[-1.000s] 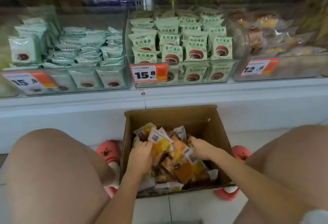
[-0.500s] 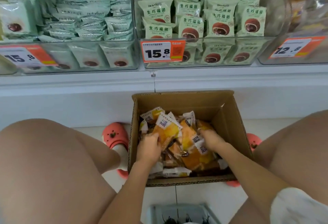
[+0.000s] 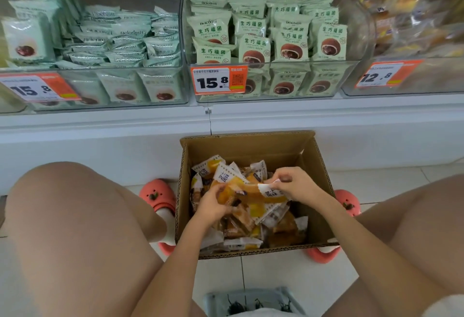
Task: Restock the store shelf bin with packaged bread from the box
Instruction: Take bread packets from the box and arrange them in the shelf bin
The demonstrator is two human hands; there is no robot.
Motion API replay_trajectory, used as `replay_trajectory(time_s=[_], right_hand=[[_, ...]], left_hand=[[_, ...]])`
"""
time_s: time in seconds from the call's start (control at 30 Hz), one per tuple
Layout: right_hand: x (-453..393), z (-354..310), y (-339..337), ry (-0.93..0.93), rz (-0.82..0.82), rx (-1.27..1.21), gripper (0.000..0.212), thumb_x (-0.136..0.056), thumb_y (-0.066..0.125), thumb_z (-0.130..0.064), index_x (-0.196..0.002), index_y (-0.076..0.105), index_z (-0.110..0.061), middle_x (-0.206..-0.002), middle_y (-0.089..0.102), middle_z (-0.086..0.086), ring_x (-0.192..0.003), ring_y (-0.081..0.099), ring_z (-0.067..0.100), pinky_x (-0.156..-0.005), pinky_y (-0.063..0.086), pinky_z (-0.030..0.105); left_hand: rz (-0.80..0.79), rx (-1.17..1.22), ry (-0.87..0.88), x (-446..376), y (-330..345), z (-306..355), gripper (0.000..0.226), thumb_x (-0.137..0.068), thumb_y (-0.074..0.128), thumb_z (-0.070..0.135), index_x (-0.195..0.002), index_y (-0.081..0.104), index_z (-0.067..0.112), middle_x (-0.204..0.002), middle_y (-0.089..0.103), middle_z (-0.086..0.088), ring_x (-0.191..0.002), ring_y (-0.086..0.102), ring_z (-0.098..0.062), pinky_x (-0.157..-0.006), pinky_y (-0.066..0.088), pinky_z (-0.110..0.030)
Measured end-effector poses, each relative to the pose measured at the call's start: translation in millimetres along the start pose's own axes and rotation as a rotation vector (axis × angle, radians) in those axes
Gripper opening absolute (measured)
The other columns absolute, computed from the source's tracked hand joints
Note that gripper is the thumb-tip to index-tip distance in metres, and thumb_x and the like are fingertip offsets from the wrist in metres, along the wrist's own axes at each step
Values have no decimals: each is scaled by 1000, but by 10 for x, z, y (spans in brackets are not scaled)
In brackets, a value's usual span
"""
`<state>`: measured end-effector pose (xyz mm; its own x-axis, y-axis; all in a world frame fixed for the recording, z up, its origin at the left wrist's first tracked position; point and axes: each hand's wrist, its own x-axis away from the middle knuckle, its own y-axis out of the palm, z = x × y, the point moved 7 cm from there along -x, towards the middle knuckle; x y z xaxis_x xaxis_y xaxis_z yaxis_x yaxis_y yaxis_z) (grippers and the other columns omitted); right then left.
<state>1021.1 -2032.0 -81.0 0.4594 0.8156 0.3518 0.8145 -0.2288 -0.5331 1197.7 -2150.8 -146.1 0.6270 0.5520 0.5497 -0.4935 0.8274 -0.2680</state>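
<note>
An open cardboard box (image 3: 251,145) stands on the floor between my knees, full of yellow-and-white packaged bread (image 3: 247,217). My left hand (image 3: 212,205) grips packets at the left of the pile. My right hand (image 3: 295,183) pinches the white end of a yellow bread packet (image 3: 253,190) raised slightly above the heap. On the shelf above, the clear bin at the right (image 3: 411,76) with a 12.8 price tag holds similar yellowish bread.
Two clear bins (image 3: 266,91) of pale green packets with 15.8 tags fill the shelf's left and middle. My bare knees flank the box, with coral-pink clogs (image 3: 158,195) beside it. A small grey crate (image 3: 253,301) sits on the floor tiles near me.
My right hand has lifted up with a packet's end pinched. My left hand has closed round packets. The camera has tilted down and moved closer to the shelf.
</note>
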Motion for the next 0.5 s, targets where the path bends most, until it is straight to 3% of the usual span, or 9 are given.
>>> replay_trajectory(time_s=[0.07, 0.13, 0.2, 0.33, 0.4, 0.47, 0.5], right_hand=[[122, -122, -124, -11, 50, -157, 9, -88, 64, -15, -84, 67, -7, -80, 71, -3, -69, 67, 0, -60, 50, 16], [218, -188, -245, -13, 92, -364, 10, -91, 60, -15, -87, 64, -7, -80, 72, 4, -75, 70, 9, -60, 53, 21], [277, -267, -378, -24, 130, -567, 8, -91, 58, -15, -86, 62, -9, -81, 71, 8, -79, 70, 20, -63, 55, 28], [351, -547, -563, -71, 163, -798, 13, -86, 58, -19, -85, 58, -6, -77, 68, 9, -72, 68, 21, -60, 55, 31], [381, -709, -663, -96, 179, -830, 14, -86, 58, -20, -85, 58, -6, -78, 67, 9, -73, 66, 24, -60, 55, 32], [381, -846, -813, -113, 215, -750, 8, -90, 58, -13, -97, 59, -9, -86, 67, 10, -82, 66, 26, -64, 57, 35], [385, -936, -931, -137, 249, -657, 17, -90, 59, -10, -106, 56, -12, -91, 68, 7, -87, 66, 25, -67, 58, 34]], left_hand=[[-70, 143, 10, 46, 53, 129, 78, -68, 84, 12, -135, 45, 17, -131, 53, 1, -126, 47, -17, -102, 45, -33], [-73, 201, 63, 122, 20, 343, 56, -71, 82, 14, -120, 55, 19, -114, 62, 7, -111, 58, -12, -87, 49, -20], [-82, 195, 130, 198, -30, 561, 39, -73, 81, 19, -108, 63, 18, -104, 68, 7, -102, 63, -12, -81, 49, -18], [-285, 293, 154, 367, 31, 939, 48, -71, 82, 26, -114, 63, 21, -113, 69, -1, -107, 65, -20, -95, 51, -39], [-333, 322, 188, 468, 63, 1150, 44, -75, 77, 16, -116, 59, 18, -112, 70, -4, -103, 67, -21, -85, 56, -36], [-270, 307, 245, 543, -3, 1354, 37, -79, 74, 8, -112, 60, 16, -109, 70, -6, -97, 69, -20, -75, 58, -29], [-220, 287, 268, 558, -64, 1438, 35, -80, 73, 7, -111, 60, 16, -108, 70, -7, -95, 70, -20, -73, 58, -27]])
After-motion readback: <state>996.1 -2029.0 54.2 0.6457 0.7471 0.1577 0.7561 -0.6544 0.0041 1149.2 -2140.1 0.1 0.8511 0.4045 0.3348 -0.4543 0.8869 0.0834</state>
